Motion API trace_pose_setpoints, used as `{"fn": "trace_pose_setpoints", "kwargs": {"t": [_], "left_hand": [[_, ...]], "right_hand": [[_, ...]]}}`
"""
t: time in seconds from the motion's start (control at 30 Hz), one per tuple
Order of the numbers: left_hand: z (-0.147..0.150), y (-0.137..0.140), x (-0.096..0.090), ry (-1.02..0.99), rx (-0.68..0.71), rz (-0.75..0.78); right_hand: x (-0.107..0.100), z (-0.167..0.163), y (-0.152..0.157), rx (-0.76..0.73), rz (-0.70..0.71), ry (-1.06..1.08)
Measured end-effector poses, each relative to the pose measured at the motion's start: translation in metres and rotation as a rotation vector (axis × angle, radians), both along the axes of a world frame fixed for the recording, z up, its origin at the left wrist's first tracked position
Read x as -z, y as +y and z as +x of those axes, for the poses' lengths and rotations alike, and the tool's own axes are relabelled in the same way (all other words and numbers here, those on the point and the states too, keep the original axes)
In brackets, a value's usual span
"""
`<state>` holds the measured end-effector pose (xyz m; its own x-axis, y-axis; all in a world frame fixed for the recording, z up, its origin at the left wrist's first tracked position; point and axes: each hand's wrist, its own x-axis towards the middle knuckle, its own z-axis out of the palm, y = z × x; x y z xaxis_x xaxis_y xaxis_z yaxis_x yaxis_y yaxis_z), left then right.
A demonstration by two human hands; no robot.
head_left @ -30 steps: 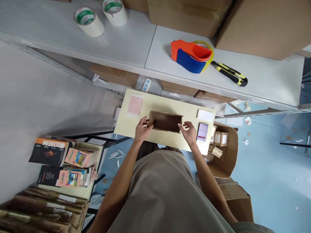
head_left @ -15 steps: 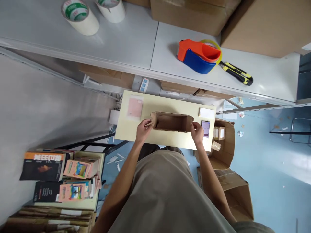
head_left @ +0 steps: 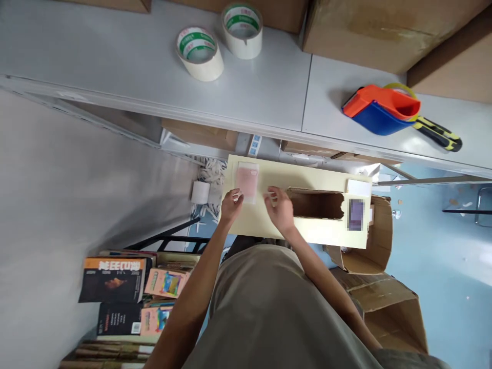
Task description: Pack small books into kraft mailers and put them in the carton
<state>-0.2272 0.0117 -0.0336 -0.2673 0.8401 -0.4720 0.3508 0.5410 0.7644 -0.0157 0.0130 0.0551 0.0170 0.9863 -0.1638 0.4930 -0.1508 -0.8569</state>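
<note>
On the cream table (head_left: 307,233) lies a flat pink item (head_left: 247,179) in a clear sleeve. My left hand (head_left: 231,206) hovers at its lower left corner, fingers curled but apart, holding nothing. To the right of the pink item is my right hand (head_left: 280,209), empty, its fingers loosely spread and pointing left. A narrow cardboard box (head_left: 317,204) stands open at the top just beyond my right hand, and its inside looks bare. Farther right are a phone (head_left: 356,214), blurred out, and a slim white box (head_left: 359,186).
A grey shelf (head_left: 269,97) crosses above the table, bearing tape rolls (head_left: 203,64), an orange and blue tape dispenser (head_left: 380,110) and a utility knife (head_left: 438,134). Books (head_left: 113,282) are stacked at lower left. Open cartons (head_left: 378,243) stand on the right.
Both hands have let go of the cardboard box, which now sits closer to the phone. My right hand has moved left toward the pink item. The camera view has shifted left.
</note>
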Motion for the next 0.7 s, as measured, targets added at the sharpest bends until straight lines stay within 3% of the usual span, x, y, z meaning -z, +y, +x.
{"fn": "trace_pose_setpoints", "kwargs": {"t": [0.07,0.17,0.3,0.5,0.7], "left_hand": [[-0.012,0.011,0.015,0.016,0.011,-0.053],[-0.019,0.027,0.032,0.014,0.021,-0.102],[-0.021,0.037,0.049,0.013,0.016,-0.128],[-0.029,0.032,0.062,-0.084,0.041,-0.141],[-0.025,0.027,0.051,-0.205,0.110,-0.151]], "right_hand": [[0.040,-0.038,0.011,-0.028,-0.104,-0.009],[0.094,-0.070,0.032,0.065,-0.337,-0.069],[0.133,-0.078,0.052,0.186,-0.490,-0.089],[0.146,-0.075,0.055,0.213,-0.483,-0.103],[0.124,-0.080,0.037,0.200,-0.373,-0.064]]}}
